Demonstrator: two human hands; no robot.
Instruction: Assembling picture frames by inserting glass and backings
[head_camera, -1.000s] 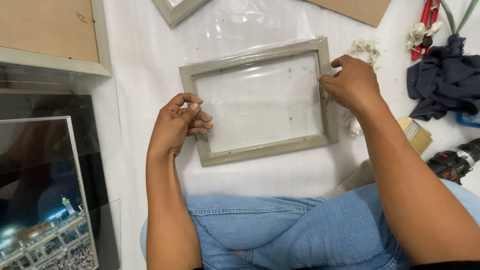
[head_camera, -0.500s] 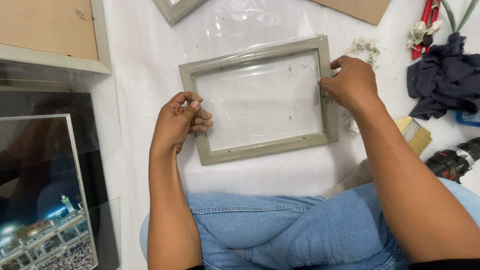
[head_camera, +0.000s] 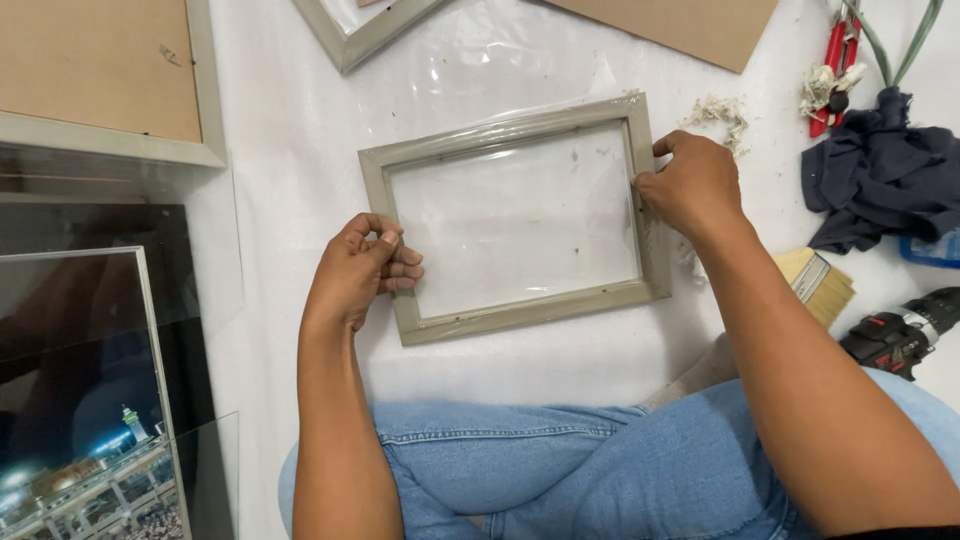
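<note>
— Two hands are laid on one grey picture frame (head_camera: 512, 218), which lies flat on the white sheet (head_camera: 290, 130) just ahead of the knees in blue jeans (head_camera: 560, 470). How is each grip set?

— The left hand (head_camera: 358, 272) is closed on the frame's near left rail, fingers curled over its inner edge. The right hand (head_camera: 690, 185) is clamped on the right rail, thumb on top, fingers wrapped round the outside. Whether the fingertips press on the pane cannot be told.

— How is the frame judged to handle?

— It is judged light and stiff along the rails, yet fragile: a clear pane is seated inside, and a thin film is stretched over it, so the surface is likely slippery. It is best held by the rails, as now, never by the pane.

— What is found around the grips?

— Beyond the right hand, a tuft of pale fibre (head_camera: 722, 110) lies just off the frame's far corner. Further out, red-handled cutters (head_camera: 832, 60), a dark blue cloth (head_camera: 880, 175), a flat paintbrush (head_camera: 815, 285) and a black and red power drill (head_camera: 905, 335) are seen. Outward of the left hand, a framed night photograph (head_camera: 85, 400) and a larger frame with a brown backing board (head_camera: 100, 75) are laid. Past the far rail, another frame's corner (head_camera: 355, 30) and a brown board (head_camera: 690, 25) are seen.

— Is anything in the way?

— Nothing is touching the frame but the hands; the paintbrush and fibre are nearest to the right grip.
</note>
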